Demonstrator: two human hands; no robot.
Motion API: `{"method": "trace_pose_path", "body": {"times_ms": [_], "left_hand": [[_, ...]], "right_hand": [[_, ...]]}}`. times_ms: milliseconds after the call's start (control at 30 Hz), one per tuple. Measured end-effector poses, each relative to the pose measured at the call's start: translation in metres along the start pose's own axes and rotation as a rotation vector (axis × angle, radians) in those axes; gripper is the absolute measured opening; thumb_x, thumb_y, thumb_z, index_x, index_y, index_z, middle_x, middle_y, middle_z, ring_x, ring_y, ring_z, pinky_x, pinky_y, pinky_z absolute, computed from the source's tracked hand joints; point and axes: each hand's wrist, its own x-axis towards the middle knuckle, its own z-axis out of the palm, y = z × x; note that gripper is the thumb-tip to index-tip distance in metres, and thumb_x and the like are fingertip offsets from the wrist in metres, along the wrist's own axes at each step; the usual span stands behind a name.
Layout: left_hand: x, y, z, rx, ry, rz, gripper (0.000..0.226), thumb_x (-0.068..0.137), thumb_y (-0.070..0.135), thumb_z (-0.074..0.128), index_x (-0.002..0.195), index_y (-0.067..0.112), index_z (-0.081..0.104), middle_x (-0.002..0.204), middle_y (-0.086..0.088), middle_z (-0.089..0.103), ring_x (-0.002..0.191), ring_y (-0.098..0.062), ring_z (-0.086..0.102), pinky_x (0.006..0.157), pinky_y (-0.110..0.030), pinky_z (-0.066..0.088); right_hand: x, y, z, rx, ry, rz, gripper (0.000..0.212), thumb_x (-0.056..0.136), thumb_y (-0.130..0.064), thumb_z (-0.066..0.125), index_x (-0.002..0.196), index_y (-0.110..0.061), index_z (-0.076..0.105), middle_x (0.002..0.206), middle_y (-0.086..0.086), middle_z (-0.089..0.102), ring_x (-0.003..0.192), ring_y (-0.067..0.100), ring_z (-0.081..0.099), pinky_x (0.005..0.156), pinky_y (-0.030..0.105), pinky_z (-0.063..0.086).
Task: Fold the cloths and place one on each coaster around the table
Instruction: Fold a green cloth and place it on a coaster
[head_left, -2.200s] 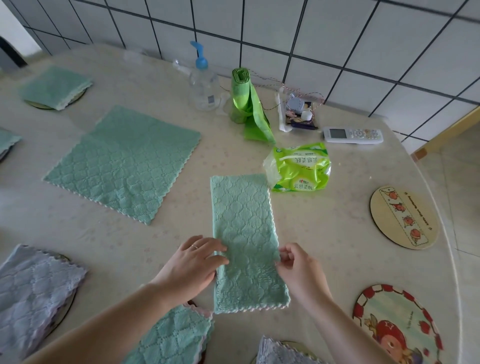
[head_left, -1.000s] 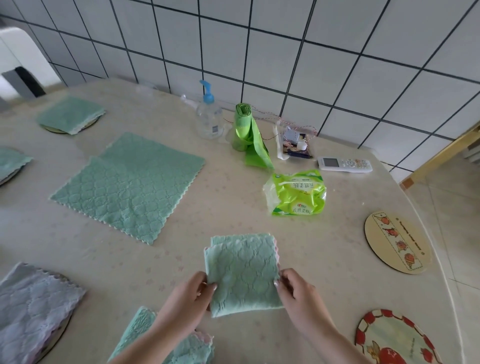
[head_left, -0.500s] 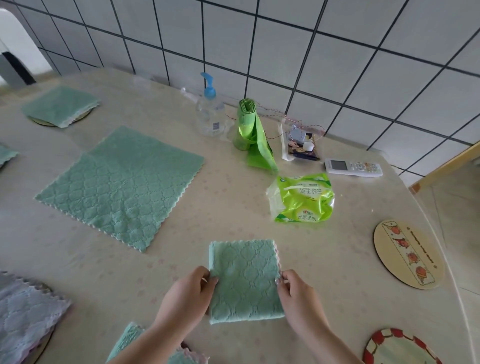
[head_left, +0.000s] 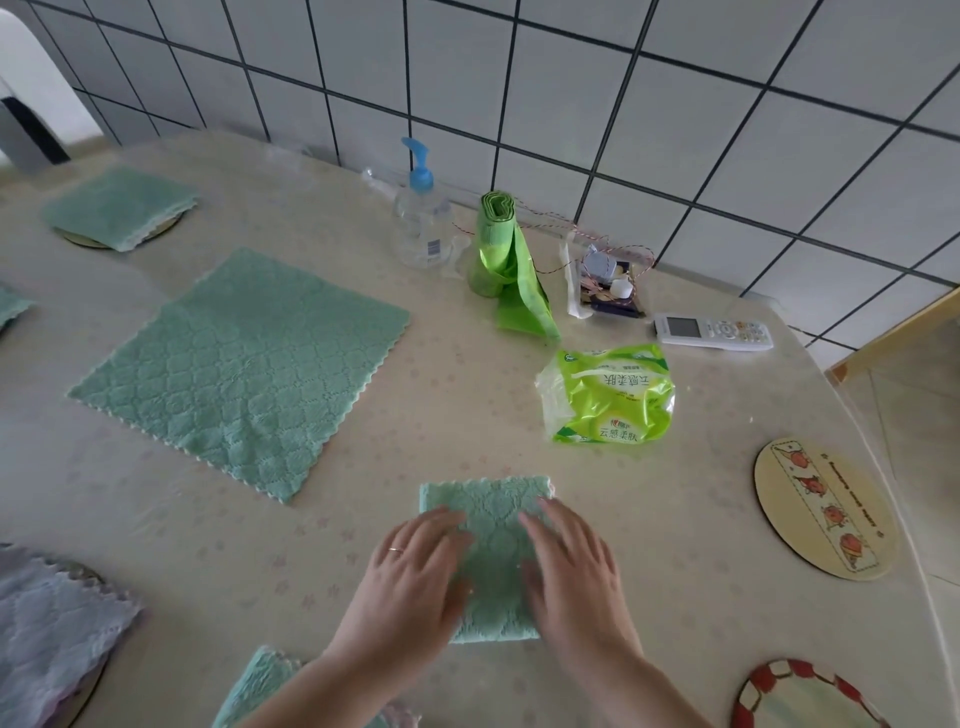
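Observation:
A green cloth folded into a small square (head_left: 491, 525) lies on the table in front of me. My left hand (head_left: 415, 577) presses flat on its left side and my right hand (head_left: 569, 566) presses flat on its right side, fingers straight. A larger green cloth (head_left: 244, 364) lies spread out unfolded at the left. Two bare coasters sit at the right: a yellow round coaster (head_left: 826, 509) and a red-rimmed coaster (head_left: 800, 696) at the bottom right. Folded cloths rest on coasters at the far left (head_left: 119, 208), the lower left (head_left: 47, 629) and the bottom edge (head_left: 254, 686).
At the back stand a pump bottle (head_left: 423, 218), a roll of green bags (head_left: 501, 254), a small box of oddments (head_left: 608, 286) and a white remote (head_left: 711, 332). A green tissue pack (head_left: 608, 395) lies beyond the folded cloth. A tiled wall backs the table.
The long folded strip was folded over into a small square. Both hands went from pinching its side edges to lying flat on top of it.

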Motion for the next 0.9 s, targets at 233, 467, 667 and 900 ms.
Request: {"method": "trace_pose_path", "body": {"times_ms": [233, 467, 667, 900], "left_hand": [[-0.006, -0.007, 0.02, 0.191, -0.202, 0.024, 0.064, 0.083, 0.056, 0.042, 0.138, 0.024, 0.038, 0.147, 0.001, 0.038, 0.139, -0.016, 0.022, 0.104, -0.051, 0.019], [-0.004, -0.008, 0.014, 0.203, -0.225, -0.032, 0.066, 0.084, 0.062, 0.036, 0.14, 0.026, 0.034, 0.149, 0.0, 0.035, 0.138, -0.017, 0.024, 0.109, -0.048, 0.019], [-0.013, 0.0, -0.014, -0.235, -0.106, -0.522, 0.059, 0.084, 0.033, 0.061, 0.137, 0.023, 0.037, 0.127, 0.007, 0.049, 0.12, -0.018, 0.046, 0.101, -0.038, 0.039], [0.007, 0.01, -0.021, -0.637, -0.138, -0.778, 0.052, 0.088, 0.018, 0.06, 0.136, 0.018, 0.039, 0.086, 0.014, 0.06, 0.072, -0.006, 0.06, 0.054, -0.021, 0.045]], "right_hand": [[0.004, 0.008, 0.024, -0.228, -0.151, -0.109, 0.054, 0.086, -0.049, 0.033, 0.133, -0.026, 0.044, 0.141, 0.005, 0.047, 0.132, 0.018, 0.031, 0.105, 0.048, 0.014], [-0.003, 0.023, 0.017, -0.206, -0.134, -0.03, 0.056, 0.091, -0.054, 0.029, 0.137, -0.024, 0.039, 0.144, 0.004, 0.042, 0.132, 0.018, 0.03, 0.107, 0.043, 0.019], [-0.022, 0.015, -0.008, 0.308, -0.043, 0.331, 0.048, 0.083, -0.022, 0.064, 0.129, -0.023, 0.05, 0.123, -0.004, 0.055, 0.11, 0.017, 0.051, 0.094, 0.029, 0.042], [0.0, -0.007, -0.012, 0.607, -0.171, 0.699, 0.049, 0.082, -0.024, 0.065, 0.128, -0.02, 0.049, 0.117, -0.001, 0.063, 0.102, 0.019, 0.06, 0.08, 0.026, 0.044]]}}
